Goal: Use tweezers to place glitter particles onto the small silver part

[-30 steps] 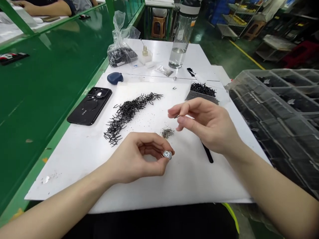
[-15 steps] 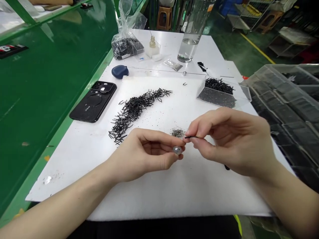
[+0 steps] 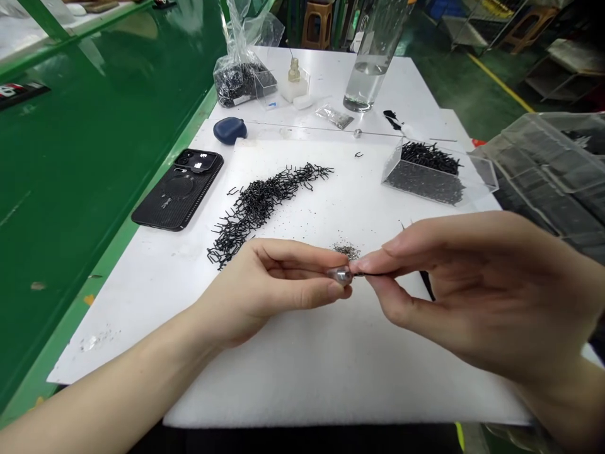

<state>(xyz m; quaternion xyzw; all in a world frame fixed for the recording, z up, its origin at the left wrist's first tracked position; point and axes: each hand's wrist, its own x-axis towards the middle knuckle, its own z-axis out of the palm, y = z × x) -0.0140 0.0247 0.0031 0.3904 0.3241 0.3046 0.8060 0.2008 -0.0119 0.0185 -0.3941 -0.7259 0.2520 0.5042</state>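
My left hand [image 3: 274,277] pinches a small shiny silver metal piece [image 3: 339,274] between thumb and fingertips. My right hand [image 3: 472,284] holds a thin black wire clip [image 3: 366,274] in its fingertips, and the clip's end meets the silver piece. Behind the left hand lies a long curved pile of black wire clips [image 3: 259,208] on a white foam sheet [image 3: 283,391]. A small heap of dark grit [image 3: 346,251] sits just above my fingers. A black tool handle [image 3: 428,284] shows beneath my right hand, mostly hidden.
A clear box of black clips [image 3: 425,176] stands at the right, beside a clear compartment tray [image 3: 543,164]. A black phone [image 3: 177,189], blue case [image 3: 229,130], plastic bag of clips [image 3: 241,82], water bottle [image 3: 366,82] and small glass bottle [image 3: 293,72] stand beyond. A green bench [image 3: 94,189] runs along the left.
My right hand has moved left and closer, bringing the black clip from near the silver piece up against it. The view has tilted slightly, and the left hand stays nearly in place.
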